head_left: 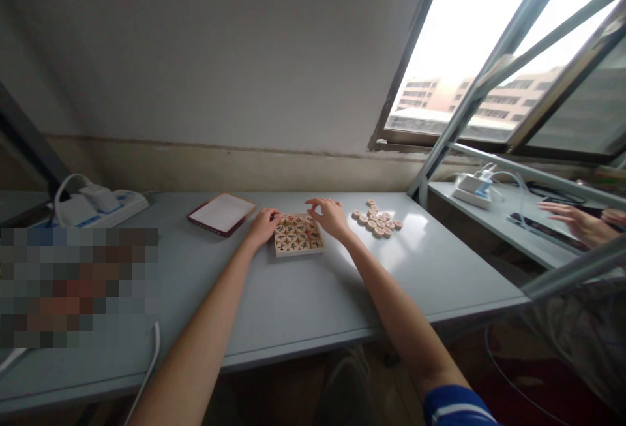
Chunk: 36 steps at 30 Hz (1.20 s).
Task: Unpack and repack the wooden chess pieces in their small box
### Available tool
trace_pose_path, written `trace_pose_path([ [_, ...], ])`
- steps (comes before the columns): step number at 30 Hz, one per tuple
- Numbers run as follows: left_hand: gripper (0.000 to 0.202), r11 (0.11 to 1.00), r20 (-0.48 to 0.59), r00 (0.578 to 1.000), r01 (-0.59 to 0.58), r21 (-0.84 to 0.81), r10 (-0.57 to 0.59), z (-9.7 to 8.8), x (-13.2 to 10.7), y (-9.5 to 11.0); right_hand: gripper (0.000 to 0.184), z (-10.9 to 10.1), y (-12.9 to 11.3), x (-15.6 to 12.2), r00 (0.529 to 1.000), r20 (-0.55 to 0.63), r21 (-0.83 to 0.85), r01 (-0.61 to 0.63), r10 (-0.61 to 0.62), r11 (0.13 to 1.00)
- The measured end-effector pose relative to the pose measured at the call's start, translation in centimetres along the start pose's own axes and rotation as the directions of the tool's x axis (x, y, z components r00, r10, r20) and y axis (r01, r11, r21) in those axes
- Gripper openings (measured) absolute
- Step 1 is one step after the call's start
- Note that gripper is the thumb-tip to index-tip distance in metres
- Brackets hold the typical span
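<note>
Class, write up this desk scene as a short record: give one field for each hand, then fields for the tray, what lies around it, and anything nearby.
Left hand: at the left edge of the wooden tray
Right hand: at the tray's far right corner, fingers spread
In tray: round Chinese chess pieces, packed in rows
Right of tray: loose pieces, clustered
Also on grey table: red-framed white board, left of tray
Nearby: another person's hand, at the next desk

- The one camera rides on the person's head, looking from just above and behind the hands.
- It faces forward and down across the bench [391, 282], toward the wall [195, 54], with the window [469, 47] high on the right.
- It sits fairly near the wooden tray [298, 246]; the left arm [200, 348] and right arm [391, 302] enter from the bottom edge.
</note>
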<state>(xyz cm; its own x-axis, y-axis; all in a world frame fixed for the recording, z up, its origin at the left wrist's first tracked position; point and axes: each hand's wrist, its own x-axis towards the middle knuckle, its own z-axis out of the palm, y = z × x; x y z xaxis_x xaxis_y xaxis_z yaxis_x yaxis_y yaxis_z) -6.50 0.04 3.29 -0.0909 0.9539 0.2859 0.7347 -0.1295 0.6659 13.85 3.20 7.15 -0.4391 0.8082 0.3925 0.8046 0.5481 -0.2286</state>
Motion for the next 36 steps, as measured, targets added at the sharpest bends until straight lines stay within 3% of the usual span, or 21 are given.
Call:
trace_pose_path([
  [2,0.022,1.0,-0.004,1.0,0.002,0.003,-0.002,0.1,0.0,0.0,0.026,-0.8,2.3,-0.4,0.984,-0.106,-0.183,-0.162,0.144,0.97],
  [4,0.023,1.0,-0.013,1.0,-0.006,0.009,0.006,0.3,-0.1,0.0,0.025,-1.4,4.9,-1.0,0.934,-0.169,-0.322,-0.354,0.315,0.878],
  [6,0.024,1.0,-0.022,1.0,-0.016,0.021,0.017,0.4,-0.2,0.1,0.022,-1.6,7.2,-1.5,0.877,-0.145,-0.338,-0.479,0.458,0.81],
  [8,0.025,0.999,-0.027,1.0,-0.015,0.029,0.016,0.5,-0.3,0.2,0.02,-1.6,8.7,-1.9,0.856,-0.094,-0.277,-0.513,0.508,0.813],
  [12,0.026,1.0,-0.022,1.0,0.0,-0.01,0.0,0.5,-0.2,0.1,0.022,-1.3,8.1,-1.2,0.909,-0.054,-0.154,-0.416,0.413,0.896],
  [15,0.026,1.0,-0.03,1.0,0.001,-0.028,-0.002,0.4,-0.1,-0.1,0.024,-0.8,5.2,-0.3,0.982,-0.072,0.083,-0.169,0.175,0.982],
  [17,0.026,1.0,-0.037,0.999,0.001,-0.015,-0.002,0.4,-0.1,-0.1,0.025,-0.3,2.9,0.0,0.996,-0.091,0.242,0.046,-0.025,0.969],
  [20,0.026,1.0,-0.044,0.999,-0.013,0.007,0.013,0.3,-0.2,0.0,0.028,0.7,0.3,0.0,0.98,-0.076,0.349,0.201,-0.186,0.915],
  [23,0.026,0.999,-0.048,0.998,-0.032,0.022,0.034,0.3,-0.3,0.2,0.031,1.3,-0.8,-0.3,0.972,-0.028,0.397,0.223,-0.232,0.89],
  [28,0.025,0.999,-0.051,0.997,-0.048,0.024,0.049,0.3,-0.3,0.1,0.032,1.1,-0.2,-0.5,0.972,-0.03,0.394,0.226,-0.233,0.891],
  [36,0.026,0.999,-0.053,0.998,-0.046,0.004,0.046,0.5,-0.2,-0.1,0.034,1.1,0.3,-0.4,0.982,0.019,0.273,0.175,-0.187,0.946],
])
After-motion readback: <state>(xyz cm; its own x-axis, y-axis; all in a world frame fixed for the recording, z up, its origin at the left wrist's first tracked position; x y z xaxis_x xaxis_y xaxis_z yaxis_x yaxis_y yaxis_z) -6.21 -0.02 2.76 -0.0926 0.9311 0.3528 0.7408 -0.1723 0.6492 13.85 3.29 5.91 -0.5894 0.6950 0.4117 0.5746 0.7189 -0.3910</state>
